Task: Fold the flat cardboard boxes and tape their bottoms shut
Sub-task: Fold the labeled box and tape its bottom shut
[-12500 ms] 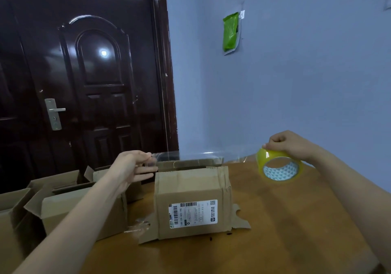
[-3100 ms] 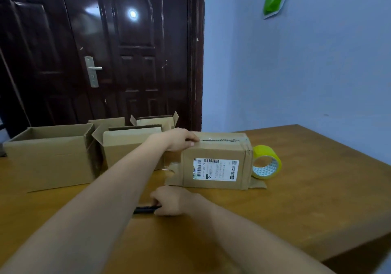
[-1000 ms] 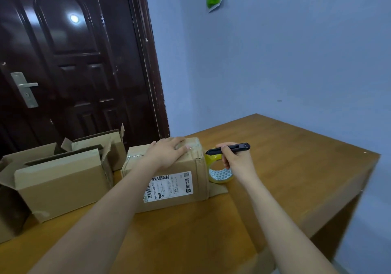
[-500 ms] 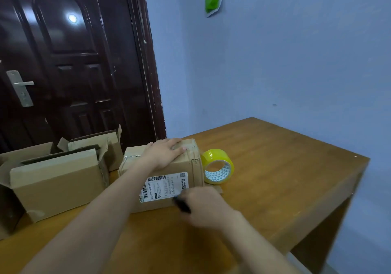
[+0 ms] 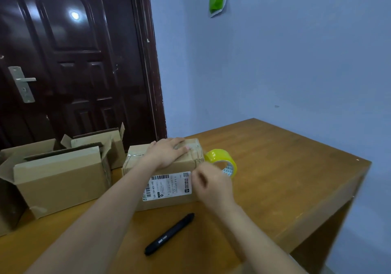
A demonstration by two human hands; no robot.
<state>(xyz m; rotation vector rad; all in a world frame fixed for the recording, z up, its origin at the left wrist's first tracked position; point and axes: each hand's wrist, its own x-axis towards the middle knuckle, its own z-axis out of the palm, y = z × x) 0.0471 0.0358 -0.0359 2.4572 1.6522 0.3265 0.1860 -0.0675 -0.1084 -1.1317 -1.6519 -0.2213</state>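
A small cardboard box [image 5: 135,159] with a white shipping label lies on the wooden table [image 5: 275,168], clear tape running over its upward face. My left hand [image 5: 167,152] presses flat on top of it with straight fingers. My right hand [image 5: 211,183] is blurred by motion at the box's right end, in front of the yellow tape roll [image 5: 220,156], which stands on edge just right of the box. Whether its fingers pinch anything is unclear. A black pen-shaped cutter [image 5: 169,234] lies on the table in front of the box.
Two folded boxes with open flaps, a large one [image 5: 59,180] and a smaller one [image 5: 97,140], stand to the left. A dark door [image 5: 74,62] is behind them, a blue wall to the right. The table's right edge [image 5: 330,201] drops off nearby.
My right hand has laid the black cutter down on the table and risen to the box's right end. My left hand has stayed flat on the box.
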